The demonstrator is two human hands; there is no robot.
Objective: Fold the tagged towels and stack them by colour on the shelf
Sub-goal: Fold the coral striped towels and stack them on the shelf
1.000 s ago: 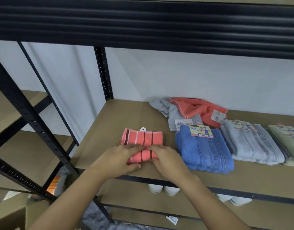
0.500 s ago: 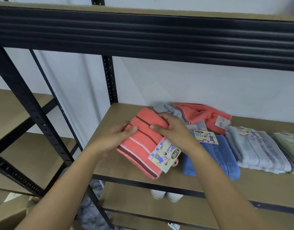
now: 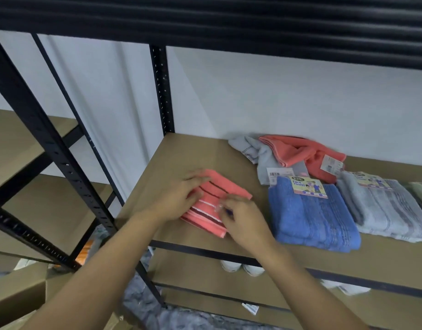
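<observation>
Coral striped towel lies folded and a bit skewed on the shelf board, near the front edge. It sits just beside the folded blue towel, which is at its 3 o'clock, and the two are not touching.

Left hand lies over the towel's 9 to 10 o'clock side. The fingers look mostly straight, pressing down rather than gripping, but they are motion-blurred. Right hand is at the 4 o'clock edge with fingers curled, and seems to pinch the hem or the tag there. I cannot tell which; only a small glint and a blue speck show under the fingertips.

Folded grey towel is at 3 o'clock of the blue one, with a green towel cut off by the frame edge beyond it. An unfolded grey towel and an unfolded coral towel are heaped at the back, at 1 o'clock of the striped one.

Handling, judged:
- The towel is light, soft terry with no stiffness, so the layers will slide and fan open if it is lifted by one corner.
- Best hold is both side edges, 9 and 3 o'clock, with thumbs on top and fingers under the whole stack of layers.
- Or a flat palm on top while squaring it up.
- The card tag is the only fragile part and could crease or tear, so don't pull on it.
- The board looks smooth, so nudging the towel along it should work.
</observation>
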